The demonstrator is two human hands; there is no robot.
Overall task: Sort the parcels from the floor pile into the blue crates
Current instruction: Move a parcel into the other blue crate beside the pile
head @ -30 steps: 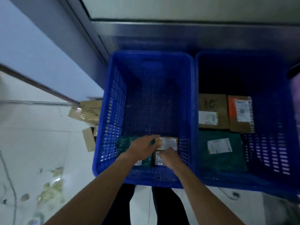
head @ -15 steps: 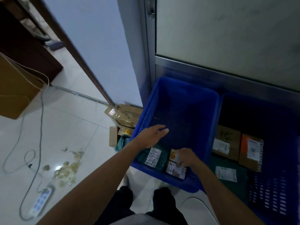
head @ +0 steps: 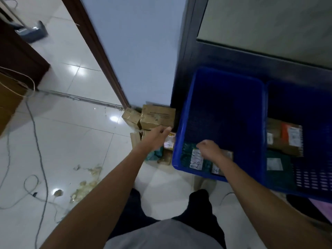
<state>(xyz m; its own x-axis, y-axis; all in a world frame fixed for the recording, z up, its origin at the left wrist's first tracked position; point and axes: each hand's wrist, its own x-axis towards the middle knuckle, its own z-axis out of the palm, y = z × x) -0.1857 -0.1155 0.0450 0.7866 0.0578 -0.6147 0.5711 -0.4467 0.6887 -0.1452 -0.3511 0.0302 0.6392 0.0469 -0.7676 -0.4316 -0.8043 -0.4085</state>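
Observation:
Two blue crates stand side by side against the wall. The left crate (head: 186, 112) holds a green bag parcel (head: 186, 156) with a white label and a small brown box (head: 228, 153) at its near end. The right crate (head: 305, 178) holds cardboard parcels (head: 280, 135) and a green bag (head: 276, 169). My right hand (head: 210, 149) hovers over the left crate's near end, fingers loosely curled, holding nothing. My left hand (head: 155, 138) is open, fingers apart, over the floor pile (head: 156, 116) of cardboard boxes left of the crate.
Cables (head: 36, 141) trail across the white tiled floor at left, beside a patch of yellowish debris (head: 84, 184). A large brown carton (head: 9, 97) and dark furniture (head: 19, 56) stand far left. A door frame (head: 100, 51) runs behind the pile. My legs are below.
My left hand left the left crate and swung left over the floor pile. My right hand lifted off the small box in the crate. The view turned left.

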